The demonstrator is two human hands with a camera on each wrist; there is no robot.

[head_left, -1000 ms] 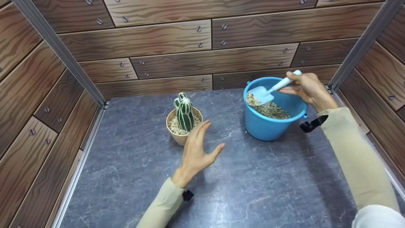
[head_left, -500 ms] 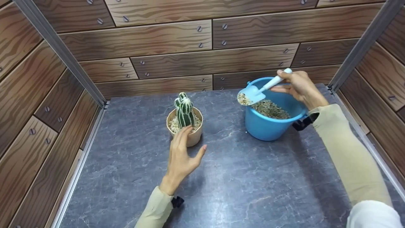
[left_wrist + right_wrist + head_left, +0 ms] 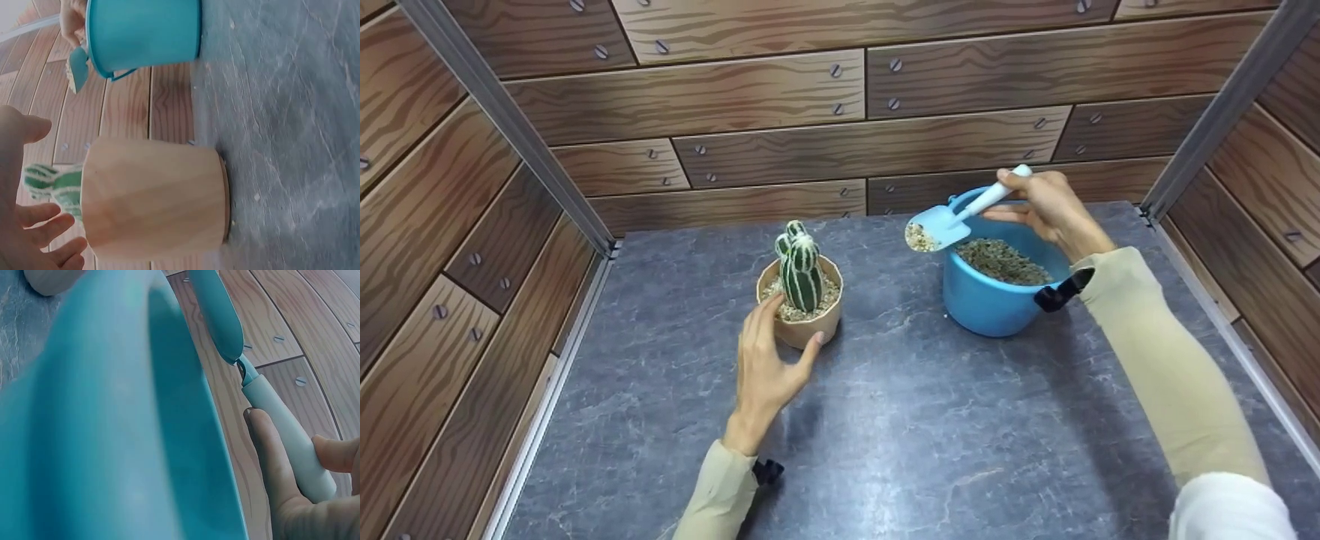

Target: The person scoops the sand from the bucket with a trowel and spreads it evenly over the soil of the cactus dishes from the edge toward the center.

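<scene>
In the head view, a small striped cactus (image 3: 801, 279) stands upright in a tan pot (image 3: 819, 328) topped with pale gravel. My left hand (image 3: 761, 371) is at the pot's near-left side, fingers and thumb spread around it; whether they touch it I cannot tell. The left wrist view shows the pot's side (image 3: 152, 197) with those fingers (image 3: 48, 230) by its rim. My right hand (image 3: 1057, 206) pinches the white handle of a light blue trowel (image 3: 946, 223), whose blade carries gravel just left of a blue bucket's rim. The right wrist view shows thumb and fingers on the handle (image 3: 289, 439).
The blue bucket (image 3: 990, 309), part filled with darker gravel, stands on the right of the grey marbled tabletop (image 3: 885, 420). Wood-patterned walls (image 3: 765, 157) enclose the back and sides, with metal posts (image 3: 1200, 127) at the corners.
The right hand has carried the loaded trowel leftward, from over the bucket to past its rim. The left hand has moved left and down, from the pot's right front to its near-left side.
</scene>
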